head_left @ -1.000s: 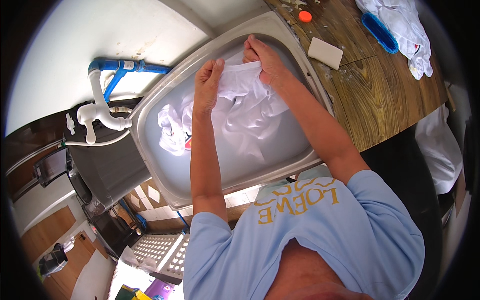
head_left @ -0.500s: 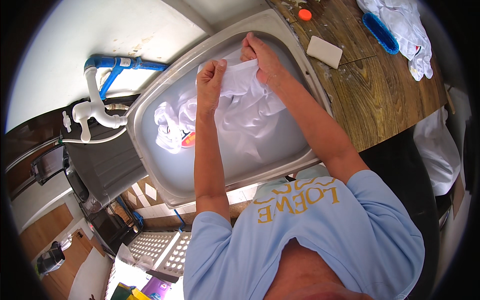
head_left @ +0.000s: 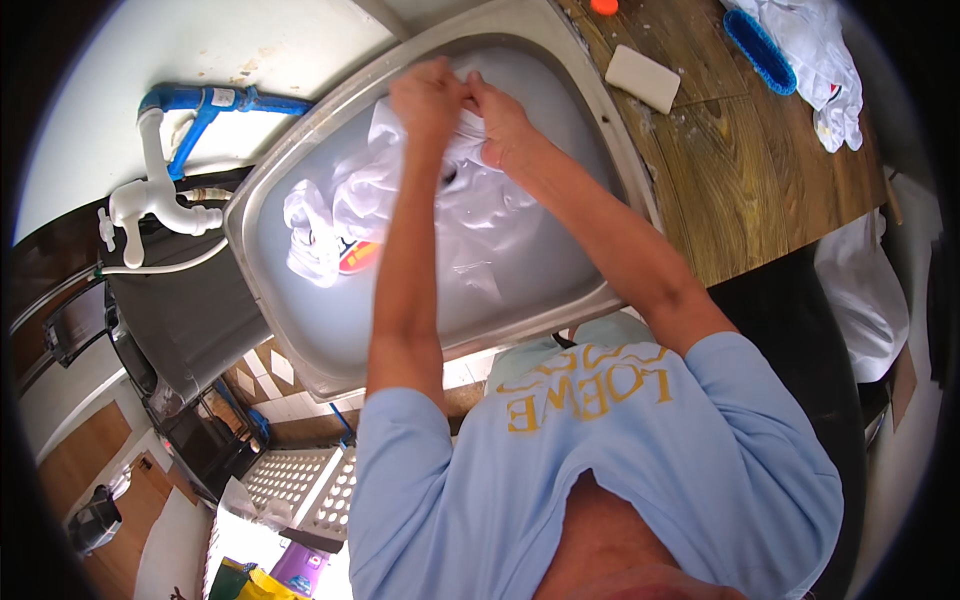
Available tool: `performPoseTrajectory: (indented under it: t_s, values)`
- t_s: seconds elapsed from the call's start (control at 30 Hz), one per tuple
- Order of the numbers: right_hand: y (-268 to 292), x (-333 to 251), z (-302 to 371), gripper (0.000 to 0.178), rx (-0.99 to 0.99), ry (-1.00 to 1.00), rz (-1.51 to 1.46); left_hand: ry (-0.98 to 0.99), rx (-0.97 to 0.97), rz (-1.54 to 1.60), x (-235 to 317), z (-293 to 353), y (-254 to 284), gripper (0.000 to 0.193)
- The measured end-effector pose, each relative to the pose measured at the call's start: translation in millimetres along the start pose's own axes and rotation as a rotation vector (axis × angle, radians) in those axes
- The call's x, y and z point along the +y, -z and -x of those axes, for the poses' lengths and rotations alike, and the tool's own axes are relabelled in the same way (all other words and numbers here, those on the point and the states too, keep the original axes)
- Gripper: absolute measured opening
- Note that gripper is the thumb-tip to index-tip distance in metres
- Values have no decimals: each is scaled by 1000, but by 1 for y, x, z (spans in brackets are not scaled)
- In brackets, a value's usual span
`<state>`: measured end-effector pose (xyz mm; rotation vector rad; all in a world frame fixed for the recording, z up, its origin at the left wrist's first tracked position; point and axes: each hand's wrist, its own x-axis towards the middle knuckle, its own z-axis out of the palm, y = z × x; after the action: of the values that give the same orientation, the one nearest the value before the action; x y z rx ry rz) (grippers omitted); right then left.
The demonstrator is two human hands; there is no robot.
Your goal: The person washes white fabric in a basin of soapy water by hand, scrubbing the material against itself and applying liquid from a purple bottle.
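A wet white garment (head_left: 360, 200) with a red, yellow and dark print lies bunched in cloudy water (head_left: 400, 325) in a metal sink (head_left: 588, 75). Near the sink's far side, my left hand (head_left: 430, 98) is closed on the cloth, its fingers partly smeared by motion. My right hand (head_left: 503, 122) grips the same garment beside it, thumb and fingers pressed together. The two hands almost touch, a fold of cloth raised between them. The rest of the garment trails in the water toward the left and below my hands.
Right of the sink, a wooden counter (head_left: 740, 190) carries a cream bar of soap (head_left: 643, 78), an orange cap (head_left: 604, 6), a blue brush (head_left: 760, 52) and more white clothing (head_left: 820, 70). A white tap (head_left: 150, 205) on blue pipes (head_left: 200, 125) stands at the left.
My left hand has moved up and right, closing the gap to my right hand. The stretch of cloth held between them is now bunched. The whole view has shifted slightly.
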<state>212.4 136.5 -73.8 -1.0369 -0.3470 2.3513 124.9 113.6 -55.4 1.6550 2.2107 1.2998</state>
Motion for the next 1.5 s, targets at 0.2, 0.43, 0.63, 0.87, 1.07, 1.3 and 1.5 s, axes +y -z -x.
performPoseTrajectory:
  t_s: [0.2, 0.43, 0.63, 0.87, 1.07, 1.3, 1.5]
  values:
    - [69, -17, -40, 24, -924, 119, -387, -268, 114, 139, 36, 2, -43, 24]
    - [11, 0, -7, 27, -365, 6, -155, 44, 29, 240, 7, -4, -17, 20]
    - [31, -5, -11, 25, -145, 321, 370, 72, -93, 88, 17, 3, -18, 18]
    - [36, -13, -12, 22, -421, -9, -203, -135, 111, 87, 31, 17, -29, 8]
    - [-19, -3, 26, 22, 77, -48, 22, 104, 89, 107, -5, 10, -4, 13]
    - [36, -15, 2, 22, -460, -14, -156, 40, 189, 64, 12, 17, -24, 18]
    - [35, -17, -18, 26, 4, 200, 353, 41, 64, -107, -14, 15, -7, 17]
